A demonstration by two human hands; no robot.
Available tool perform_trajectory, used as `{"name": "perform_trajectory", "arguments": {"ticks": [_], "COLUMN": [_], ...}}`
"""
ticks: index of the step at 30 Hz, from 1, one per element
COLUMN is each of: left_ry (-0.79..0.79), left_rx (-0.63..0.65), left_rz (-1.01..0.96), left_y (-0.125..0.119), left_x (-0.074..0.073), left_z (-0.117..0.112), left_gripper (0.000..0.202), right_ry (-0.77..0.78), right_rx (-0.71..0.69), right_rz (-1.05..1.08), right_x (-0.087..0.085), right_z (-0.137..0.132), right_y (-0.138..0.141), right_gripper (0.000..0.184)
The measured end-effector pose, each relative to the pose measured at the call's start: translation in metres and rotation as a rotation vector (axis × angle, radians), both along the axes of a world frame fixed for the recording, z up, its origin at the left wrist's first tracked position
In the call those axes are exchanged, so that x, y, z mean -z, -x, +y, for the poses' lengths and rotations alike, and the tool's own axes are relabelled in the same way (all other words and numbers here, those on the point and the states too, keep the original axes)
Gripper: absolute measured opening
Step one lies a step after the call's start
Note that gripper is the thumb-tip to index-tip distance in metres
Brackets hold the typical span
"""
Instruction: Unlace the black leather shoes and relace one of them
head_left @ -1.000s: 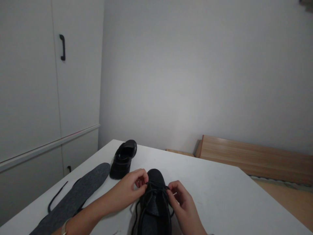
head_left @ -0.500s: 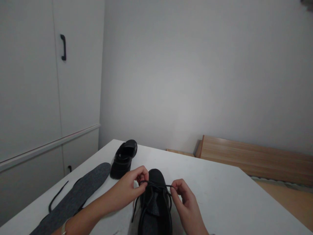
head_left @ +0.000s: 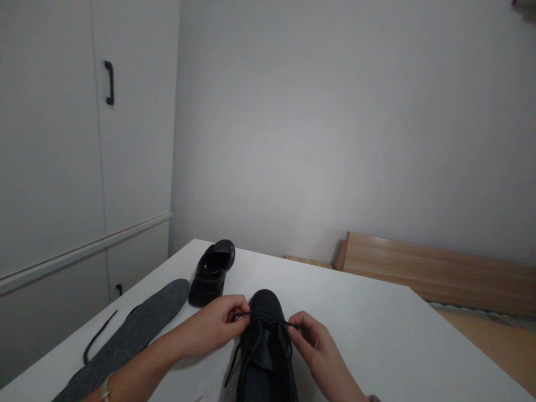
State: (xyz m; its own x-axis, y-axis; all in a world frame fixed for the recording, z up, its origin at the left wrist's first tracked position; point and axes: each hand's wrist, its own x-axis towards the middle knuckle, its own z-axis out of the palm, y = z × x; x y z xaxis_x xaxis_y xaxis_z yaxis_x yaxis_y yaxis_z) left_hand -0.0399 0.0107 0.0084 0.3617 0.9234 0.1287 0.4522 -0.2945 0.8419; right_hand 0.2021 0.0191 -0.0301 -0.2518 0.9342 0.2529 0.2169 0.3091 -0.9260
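A black shoe (head_left: 266,349) lies on the white table (head_left: 377,340) right in front of me, toe pointing away. My left hand (head_left: 220,325) pinches its black lace (head_left: 268,320) at the left side of the eyelets. My right hand (head_left: 312,339) pinches the same lace at the right side. The lace runs taut across the shoe's tongue between both hands. Loose lace ends hang down the shoe's left side.
A second black shoe (head_left: 211,272) stands farther back on the left. A grey insole (head_left: 128,338) and a loose black lace (head_left: 97,335) lie along the table's left edge. White cupboards (head_left: 84,145) stand on the left, and wooden boards (head_left: 435,271) lean against the wall.
Both hands have drawn slightly apart and lowered, pulling the lace tighter and flatter across the shoe. The shoe itself has stayed in place.
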Motion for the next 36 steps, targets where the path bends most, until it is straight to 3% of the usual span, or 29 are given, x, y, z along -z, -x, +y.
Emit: {"name": "perform_trajectory", "arguments": {"ticks": [4,7,10,12,14,17,20,24,30,36], "left_ry": [-0.009,0.078,0.156,0.164,0.104,-0.075,-0.109,-0.017,-0.003,0.1], "left_rx": [-0.038,-0.012,0.025,0.009,-0.056,-0.138,-0.081,0.031,-0.011,0.07], "left_rz": [-0.074,-0.304,-0.546,-0.598,-0.508,-0.182,0.1,0.16,-0.126,-0.561], "left_y": [0.002,0.003,0.003,0.003,0.004,0.008,0.011,0.012,0.016,0.016], "left_x": [-0.007,-0.014,-0.015,-0.013,-0.011,-0.008,-0.006,-0.007,-0.018,-0.023], "left_z": [-0.001,-0.002,-0.001,0.001,0.002,0.004,0.004,0.003,0.002,-0.001], "left_gripper": [0.031,0.034,0.029,0.028,0.029,0.026,0.028,0.025,0.031,0.029], "right_ry": [-0.036,-0.055,-0.014,0.044,0.084,0.081,0.055,0.029,-0.034,-0.17], "right_rx": [0.066,0.123,0.095,0.049,0.044,0.103,0.076,-0.043,0.037,0.249], "right_rz": [0.01,0.079,0.23,0.344,0.411,0.322,0.115,-0.079,-0.106,0.104], "right_x": [0.006,0.005,-0.002,-0.006,-0.008,-0.009,-0.011,-0.013,-0.015,-0.021], "right_z": [0.001,0.002,0.002,0.001,0.0,0.0,0.002,0.002,0.003,0.0], "right_y": [-0.001,-0.002,-0.002,-0.001,0.0,-0.001,-0.003,-0.005,-0.008,-0.013], "right_gripper": [0.044,0.046,0.045,0.043,0.044,0.049,0.046,0.034,0.036,0.034]}}
